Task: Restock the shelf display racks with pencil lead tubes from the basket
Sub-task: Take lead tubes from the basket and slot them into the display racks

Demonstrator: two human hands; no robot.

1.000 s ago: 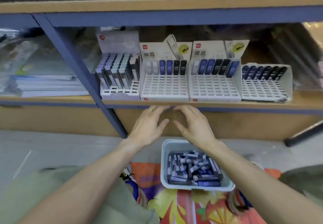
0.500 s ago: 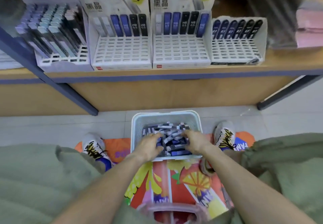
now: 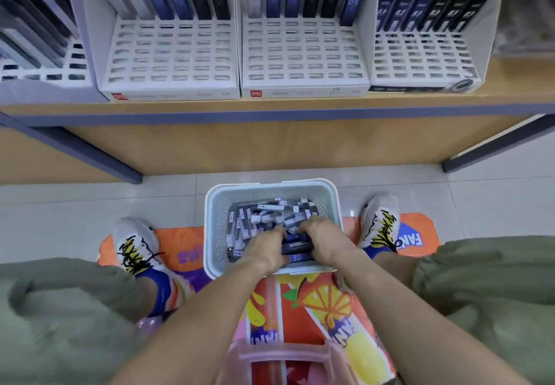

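Reaching down into the pale basket (image 3: 271, 192) at the centre of the frame, I have both hands buried in the heap of pencil lead tubes (image 3: 264, 219). My left hand (image 3: 262, 249) curls its fingers down among the tubes, and my right hand (image 3: 326, 239) does likewise just beside it; each grip looks bent around something, though which tube, or how many, I cannot tell (the knuckles hide the fingertips). So this is the gathering step, with nothing yet carried up.

Along the top of the frame, the white display racks (image 3: 303, 54) on the shelf (image 3: 270, 105) stand with only their back rows filled, HB 0.5 tubes upright, and the slotted fronts bare. The rightmost rack (image 3: 426, 54) holds 0.3 tubes.

Next, I judge, I must lift out a handful, check the printed grade, and slide each tube upright into a matching rack's vacant slot.
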